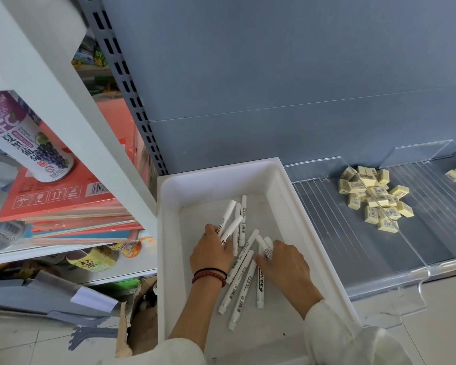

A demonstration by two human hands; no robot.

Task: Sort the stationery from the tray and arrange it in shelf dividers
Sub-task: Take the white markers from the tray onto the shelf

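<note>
A white plastic tray (169, 233) sits on the shelf. It holds about a dozen white markers (242, 219) with printed labels, scattered at crossing angles. Just right of the tray, clear dividers (416, 154) mark off bays. Pale yellow erasers (374, 192) lie loosely heaped there, straddling one divider wall, with a few more at the far right.

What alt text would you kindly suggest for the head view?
Two hands gather white markers inside a white tray: the left hand grips a few, the right hand touches others. Pale yellow erasers lie in clear shelf dividers to the right.
</note>
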